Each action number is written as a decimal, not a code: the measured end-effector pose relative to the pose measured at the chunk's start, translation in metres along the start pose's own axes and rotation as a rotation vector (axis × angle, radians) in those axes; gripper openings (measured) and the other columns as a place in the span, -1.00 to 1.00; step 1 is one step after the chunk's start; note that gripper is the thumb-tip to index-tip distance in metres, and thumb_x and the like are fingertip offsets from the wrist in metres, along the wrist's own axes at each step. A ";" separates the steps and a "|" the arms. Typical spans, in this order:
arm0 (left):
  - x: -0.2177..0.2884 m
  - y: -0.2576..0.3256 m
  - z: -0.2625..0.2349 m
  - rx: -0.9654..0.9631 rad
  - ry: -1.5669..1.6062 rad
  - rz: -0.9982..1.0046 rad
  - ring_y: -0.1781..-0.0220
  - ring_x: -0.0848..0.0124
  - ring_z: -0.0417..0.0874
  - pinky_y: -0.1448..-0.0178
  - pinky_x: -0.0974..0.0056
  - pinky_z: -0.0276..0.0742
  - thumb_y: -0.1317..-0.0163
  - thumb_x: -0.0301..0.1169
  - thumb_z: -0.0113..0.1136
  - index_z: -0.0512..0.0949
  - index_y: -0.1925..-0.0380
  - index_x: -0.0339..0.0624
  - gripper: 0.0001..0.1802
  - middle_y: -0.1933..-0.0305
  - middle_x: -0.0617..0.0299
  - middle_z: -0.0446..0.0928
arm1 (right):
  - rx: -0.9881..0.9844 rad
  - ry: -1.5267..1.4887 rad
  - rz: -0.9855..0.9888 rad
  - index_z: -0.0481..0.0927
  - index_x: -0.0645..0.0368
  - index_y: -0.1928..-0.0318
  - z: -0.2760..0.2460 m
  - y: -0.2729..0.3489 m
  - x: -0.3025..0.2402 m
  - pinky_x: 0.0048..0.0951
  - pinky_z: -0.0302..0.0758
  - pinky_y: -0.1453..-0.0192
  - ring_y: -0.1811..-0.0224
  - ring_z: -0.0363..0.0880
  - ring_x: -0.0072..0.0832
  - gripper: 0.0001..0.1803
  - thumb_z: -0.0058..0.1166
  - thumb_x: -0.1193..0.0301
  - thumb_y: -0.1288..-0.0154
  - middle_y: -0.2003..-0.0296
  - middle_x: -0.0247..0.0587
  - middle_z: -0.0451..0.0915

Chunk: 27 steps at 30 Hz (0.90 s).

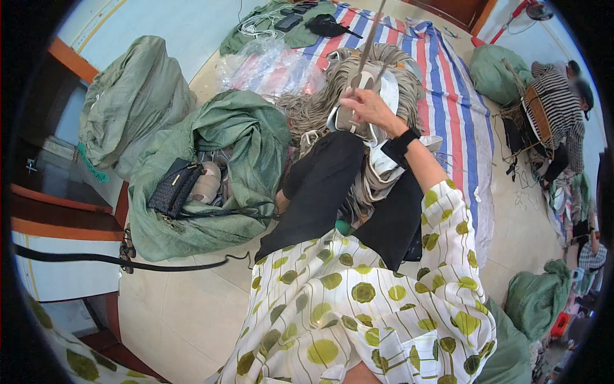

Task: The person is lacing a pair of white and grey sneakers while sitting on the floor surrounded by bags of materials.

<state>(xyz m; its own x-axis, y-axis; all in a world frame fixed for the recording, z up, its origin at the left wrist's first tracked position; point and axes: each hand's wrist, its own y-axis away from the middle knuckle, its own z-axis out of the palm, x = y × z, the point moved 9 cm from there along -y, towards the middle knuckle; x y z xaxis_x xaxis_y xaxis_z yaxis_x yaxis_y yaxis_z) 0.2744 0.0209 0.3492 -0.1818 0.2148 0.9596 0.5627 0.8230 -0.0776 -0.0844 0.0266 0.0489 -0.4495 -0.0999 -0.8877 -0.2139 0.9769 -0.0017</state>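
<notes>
Head view, from the left: one dotted sleeve (80, 352) shows low at the edge, but its left hand is out of view, so its state cannot be told. Two green sacks stand next; the nearer, open one (256, 147) holds one black bag (176, 187) beside a beige piece. Above lie clear plastic (272, 70) and one black cap (327, 26). Ahead of the knees, amid a heap of cords (307, 112) on a striped sheet (457, 121), is one beige-and-white shoe (345, 117), its long axis running away from the wearer; which end is the toe is unclear. One strand (372, 35) slants up from it. The right hand (374, 107), arm reaching forward and inward, has bent fingers at the shoe; whether they grip shoe or strand cannot be told. Farther right sit one striped-top person (556, 109) and another green sack (500, 73).
</notes>
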 end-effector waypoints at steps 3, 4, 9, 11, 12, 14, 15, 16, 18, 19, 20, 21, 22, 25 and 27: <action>-0.007 -0.022 0.008 -0.101 0.012 -0.017 0.25 0.38 0.45 0.15 0.32 0.39 -0.23 -0.36 -0.12 0.43 0.15 -0.27 -0.73 0.23 0.26 0.47 | 0.074 -0.236 0.003 0.51 0.25 0.33 -0.043 0.026 0.015 -0.64 0.45 0.45 0.54 0.47 -0.67 -0.71 -0.12 0.26 -0.28 0.42 -0.33 0.51; -0.014 -0.022 0.005 -0.115 0.016 -0.038 0.25 0.38 0.45 0.15 0.32 0.39 -0.23 -0.36 -0.12 0.43 0.16 -0.27 -0.73 0.23 0.25 0.47 | 0.187 -0.463 0.002 0.52 0.22 0.37 -0.060 0.050 0.005 -0.63 0.45 0.41 0.47 0.48 -0.66 -0.75 -0.17 0.33 -0.29 0.42 -0.32 0.53; -0.043 -0.089 0.031 -0.335 0.061 -0.055 0.24 0.38 0.45 0.14 0.32 0.39 -0.23 -0.37 -0.11 0.44 0.17 -0.27 -0.74 0.22 0.25 0.48 | 0.503 -0.974 0.085 0.46 0.22 0.21 -0.179 0.206 0.135 -0.33 0.45 0.16 0.30 0.48 -0.48 -0.79 -0.18 0.40 -0.23 0.28 -0.21 0.54; -0.144 -0.053 0.025 0.120 -0.693 -0.172 0.30 0.42 0.45 0.20 0.35 0.39 -0.16 -0.40 -0.01 0.46 0.25 -0.24 -0.81 0.26 0.28 0.48 | 0.627 -1.161 0.101 0.43 0.15 0.38 -0.181 0.261 0.162 -0.45 0.40 0.20 0.37 0.41 -0.55 -0.86 -0.17 0.39 -0.25 0.35 -0.25 0.50; -0.208 -0.043 0.036 0.195 -0.654 -0.435 0.28 0.43 0.46 0.16 0.33 0.40 -0.09 -0.40 0.08 0.48 0.23 -0.22 -0.77 0.25 0.26 0.49 | 0.671 -0.952 0.272 0.43 0.17 0.36 -0.180 0.290 0.180 -0.45 0.41 0.24 0.39 0.42 -0.54 -0.86 -0.15 0.38 -0.25 0.39 -0.24 0.50; -0.257 -0.042 0.093 0.177 -0.705 -0.112 0.27 0.36 0.53 0.13 0.30 0.43 -0.01 -0.35 0.15 0.48 0.19 -0.28 -0.66 0.31 0.14 0.54 | 0.707 -0.756 0.434 0.43 0.18 0.34 -0.173 0.309 0.190 -0.46 0.42 0.28 0.42 0.44 -0.54 -0.85 -0.14 0.37 -0.25 0.43 -0.24 0.51; -0.283 -0.044 0.116 0.188 -0.571 -0.081 0.25 0.36 0.53 0.12 0.31 0.43 -0.01 -0.36 0.14 0.49 0.24 -0.28 -0.70 0.29 0.10 0.53 | 0.491 -0.358 0.722 0.44 0.16 0.28 -0.155 0.307 0.183 -0.42 0.43 0.29 0.41 0.48 -0.50 -0.84 -0.13 0.34 -0.25 0.47 -0.22 0.52; -0.290 -0.059 0.150 0.170 -0.489 -0.076 0.24 0.33 0.53 0.10 0.30 0.43 -0.02 -0.37 0.12 0.49 0.25 -0.25 -0.73 0.29 0.10 0.53 | 0.266 0.054 0.987 0.46 0.15 0.23 -0.147 0.319 0.183 -0.38 0.45 0.30 0.40 0.52 -0.46 -0.80 -0.13 0.32 -0.24 0.50 -0.21 0.54; -0.276 -0.093 0.208 0.171 -0.465 0.146 0.27 0.27 0.52 0.14 0.26 0.43 -0.03 -0.39 0.10 0.49 0.27 -0.23 -0.76 0.33 0.09 0.50 | 0.334 0.620 0.631 0.47 0.23 0.22 -0.168 0.283 0.154 -0.40 0.43 0.32 0.39 0.56 -0.39 -0.77 -0.07 0.35 -0.19 0.54 -0.13 0.53; -0.271 -0.107 0.230 0.157 -0.485 0.188 0.29 0.23 0.51 0.16 0.24 0.42 -0.02 -0.38 0.11 0.49 0.30 -0.22 -0.77 0.36 0.08 0.48 | 0.388 0.735 0.532 0.48 0.26 0.22 -0.165 0.242 0.114 -0.40 0.42 0.30 0.36 0.56 -0.36 -0.77 -0.06 0.37 -0.17 0.49 -0.09 0.54; -0.264 -0.119 0.248 0.145 -0.504 0.229 0.31 0.19 0.50 0.19 0.21 0.42 -0.02 -0.36 0.12 0.48 0.33 -0.22 -0.78 0.38 0.07 0.46 | 0.412 0.559 0.436 0.49 0.26 0.22 -0.155 0.208 0.084 -0.37 0.42 0.27 0.33 0.54 -0.28 -0.77 -0.07 0.39 -0.17 0.45 -0.07 0.55; -0.261 -0.133 0.268 0.130 -0.561 0.175 0.29 0.19 0.51 0.19 0.21 0.43 0.00 -0.35 0.13 0.48 0.36 -0.21 -0.79 0.37 0.08 0.45 | 0.443 0.388 0.346 0.49 0.27 0.22 -0.148 0.179 0.062 -0.33 0.41 0.24 0.30 0.53 -0.19 -0.78 -0.09 0.40 -0.18 0.41 -0.06 0.56; -0.258 -0.144 0.283 0.118 -0.623 0.123 0.27 0.20 0.51 0.19 0.22 0.43 0.01 -0.34 0.14 0.48 0.38 -0.21 -0.79 0.36 0.09 0.45 | 0.472 0.413 0.225 0.49 0.28 0.21 -0.142 0.155 0.052 -0.41 0.41 0.23 0.30 0.53 -0.28 -0.78 -0.11 0.42 -0.21 0.41 -0.11 0.55; -0.245 -0.162 0.308 0.156 -0.853 0.345 0.29 0.18 0.49 0.24 0.16 0.41 0.04 -0.36 0.14 0.45 0.46 -0.18 -0.84 0.43 0.12 0.39 | 0.446 0.796 -0.296 0.49 0.27 0.17 -0.111 0.097 0.019 -0.52 0.40 0.21 0.26 0.53 -0.43 -0.76 -0.14 0.37 -0.27 0.39 -0.21 0.53; -0.247 -0.170 0.311 0.141 -0.872 0.372 0.29 0.17 0.48 0.25 0.14 0.40 0.05 -0.38 0.13 0.44 0.47 -0.16 -0.86 0.44 0.13 0.37 | 0.268 0.704 -0.120 0.49 0.27 0.18 -0.100 0.068 0.042 -0.54 0.41 0.23 0.29 0.54 -0.45 -0.74 -0.12 0.35 -0.26 0.39 -0.22 0.53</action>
<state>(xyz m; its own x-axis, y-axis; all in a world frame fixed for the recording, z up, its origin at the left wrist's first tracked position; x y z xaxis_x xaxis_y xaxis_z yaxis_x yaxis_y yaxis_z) -0.0273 -0.0088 0.0416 -0.5798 0.7439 0.3322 0.6132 0.6670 -0.4232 -0.2048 0.0701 0.0579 -0.9029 -0.2173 -0.3710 -0.1186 0.9552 -0.2711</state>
